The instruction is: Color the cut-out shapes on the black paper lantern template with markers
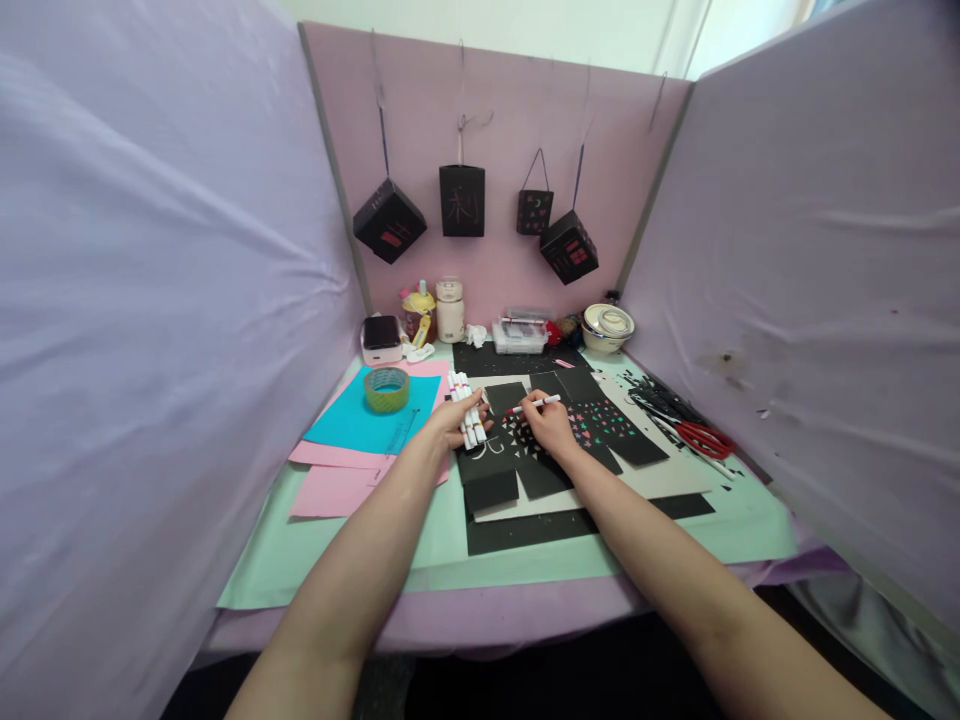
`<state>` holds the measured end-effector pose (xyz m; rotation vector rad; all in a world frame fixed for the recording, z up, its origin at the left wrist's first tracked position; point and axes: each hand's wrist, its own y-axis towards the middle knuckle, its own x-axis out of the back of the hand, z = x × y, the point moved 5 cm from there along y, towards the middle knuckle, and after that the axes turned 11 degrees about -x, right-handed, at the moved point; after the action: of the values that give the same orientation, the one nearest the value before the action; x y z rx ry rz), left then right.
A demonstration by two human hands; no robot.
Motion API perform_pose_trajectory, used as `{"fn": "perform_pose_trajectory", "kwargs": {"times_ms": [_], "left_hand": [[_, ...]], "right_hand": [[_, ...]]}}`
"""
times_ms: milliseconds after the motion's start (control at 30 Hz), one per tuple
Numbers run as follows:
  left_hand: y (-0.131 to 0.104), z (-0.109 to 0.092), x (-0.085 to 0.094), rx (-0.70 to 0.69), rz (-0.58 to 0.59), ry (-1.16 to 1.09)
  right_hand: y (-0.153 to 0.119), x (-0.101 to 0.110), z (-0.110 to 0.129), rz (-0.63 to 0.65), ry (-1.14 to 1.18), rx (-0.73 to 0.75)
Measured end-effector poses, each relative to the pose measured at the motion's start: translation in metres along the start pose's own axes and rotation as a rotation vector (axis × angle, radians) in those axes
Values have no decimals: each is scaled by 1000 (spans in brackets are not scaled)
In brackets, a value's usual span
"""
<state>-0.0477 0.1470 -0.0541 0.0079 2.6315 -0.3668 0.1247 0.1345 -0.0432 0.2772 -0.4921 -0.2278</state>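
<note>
The right hand (pixel 551 428) grips a pen (pixel 552 400) crosswise, red end toward the left hand (pixel 456 420), which clasps more pens (pixel 466 408) at the left edge of the black card (pixel 544 478). The card lies on the desk (pixel 431 545), under the right hand.

We look into a booth around a tabletop (pixel 292 565) covered in mint green, with purple cloth (pixel 510 615) along its front edge. Wrinkled lilac fabric lines the left partition (pixel 187 250) and right partition (pixel 810 240), the latter marked by a dark stain (pixel 726 357). Behind stands a pink back panel (pixel 502 265); above it we see a pale wall (pixel 525 20), brightly lit at upper right.
</note>
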Motion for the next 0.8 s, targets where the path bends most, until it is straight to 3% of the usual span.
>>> {"fn": "perform_pose_trajectory", "kwargs": {"times_ms": [300,500,800], "left_hand": [[-5,-16,-2,-22,92,-110],[-6,-35,9,-55,109,-174],[0,-29,14,-48,91,-114]], "right_hand": [[0,3,0,-13,31,-9],[-1,6,4,20,81,13],[1,22,6,-20,227,-7]]}}
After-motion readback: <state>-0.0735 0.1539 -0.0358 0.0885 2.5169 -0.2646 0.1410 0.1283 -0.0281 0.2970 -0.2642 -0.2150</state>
